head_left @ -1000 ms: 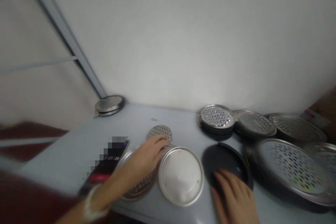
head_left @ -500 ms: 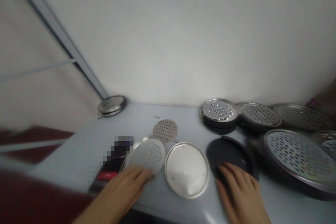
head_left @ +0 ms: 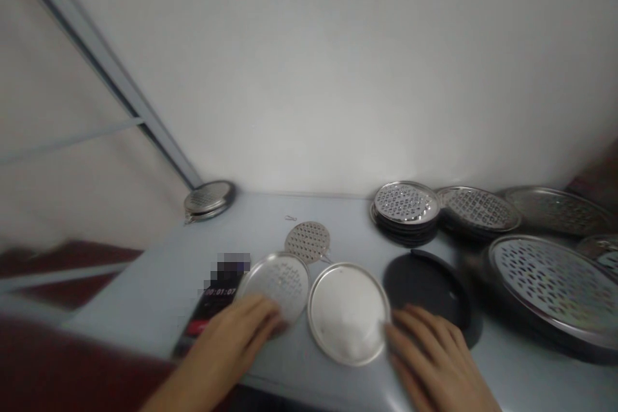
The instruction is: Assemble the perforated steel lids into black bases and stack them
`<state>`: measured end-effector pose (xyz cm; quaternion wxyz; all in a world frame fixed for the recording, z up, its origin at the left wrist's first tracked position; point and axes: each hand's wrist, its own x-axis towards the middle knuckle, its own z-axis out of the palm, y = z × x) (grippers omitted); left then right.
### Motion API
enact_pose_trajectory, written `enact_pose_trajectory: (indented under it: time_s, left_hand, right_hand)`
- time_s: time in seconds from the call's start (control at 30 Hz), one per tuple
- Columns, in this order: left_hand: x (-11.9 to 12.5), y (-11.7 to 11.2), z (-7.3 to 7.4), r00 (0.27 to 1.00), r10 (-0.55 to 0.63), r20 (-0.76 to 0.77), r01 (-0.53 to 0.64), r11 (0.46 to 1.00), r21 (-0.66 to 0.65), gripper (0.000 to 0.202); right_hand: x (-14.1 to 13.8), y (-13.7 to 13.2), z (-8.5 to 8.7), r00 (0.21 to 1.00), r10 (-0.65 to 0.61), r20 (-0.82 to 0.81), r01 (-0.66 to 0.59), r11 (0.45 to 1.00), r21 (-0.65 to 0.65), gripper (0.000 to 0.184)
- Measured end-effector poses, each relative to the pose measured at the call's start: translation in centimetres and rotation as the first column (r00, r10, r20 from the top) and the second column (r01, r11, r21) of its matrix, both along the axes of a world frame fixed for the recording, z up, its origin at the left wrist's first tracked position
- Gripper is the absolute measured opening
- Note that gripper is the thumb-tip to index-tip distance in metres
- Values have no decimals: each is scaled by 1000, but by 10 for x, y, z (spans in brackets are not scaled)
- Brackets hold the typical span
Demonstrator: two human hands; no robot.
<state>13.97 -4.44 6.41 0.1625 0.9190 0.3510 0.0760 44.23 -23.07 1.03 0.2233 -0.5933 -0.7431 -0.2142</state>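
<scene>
My left hand rests over the near edge of a round perforated metal disc, its fingers loosely bent; whether it grips the rim is hidden. My right hand is open, the fingers a little apart, with the thumb side at the right rim of a plain round metal lid. The other fingers lie over the near left part of a black round tray. Behind the two metal discs lies a smaller perforated disc with a thin wire loop at its edge.
A phone showing a timer lies left of my left hand. Stacks of perforated metal discs stand along the back right, with a large one at the right. A small pair sits at the back left, by the wall.
My right hand has moved left from the black tray to the plain lid's right rim. My left hand stays over the perforated disc. The view has shifted slightly.
</scene>
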Motion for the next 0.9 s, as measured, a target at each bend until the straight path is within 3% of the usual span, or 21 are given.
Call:
enact_pose_trajectory:
  time_s: [0.13, 0.3, 0.4, 0.53, 0.7, 0.9]
  left_hand:
    - [15, 39, 15, 996, 77, 35, -79, 994, 76, 27]
    - [57, 72, 30, 997, -80, -14, 80, 996, 27, 32]
    - [84, 93, 26, 990, -134, -51, 136, 990, 24, 55]
    - [107, 120, 11, 976, -149, -160, 150, 989, -3, 90]
    - [117, 132, 1, 976, -147, -163, 150, 989, 6, 94]
    - [117, 135, 8, 997, -31, -75, 42, 988, 149, 93]
  right_hand:
    - [-1, 3, 0, 999, 20, 27, -20, 1000, 2, 25]
    - [-2, 5, -7, 1000, 15, -10, -14, 998, 67, 21]
    - [1, 6, -10, 1000, 21, 4, -21, 996, 84, 19]
    - [0, 9, -12, 1000, 8, -4, -8, 994, 110, 19]
    - [-12, 12, -10, 984, -35, -176, 66, 983, 174, 25]
    - [-17, 9, -3, 976, -54, -209, 77, 992, 104, 21]
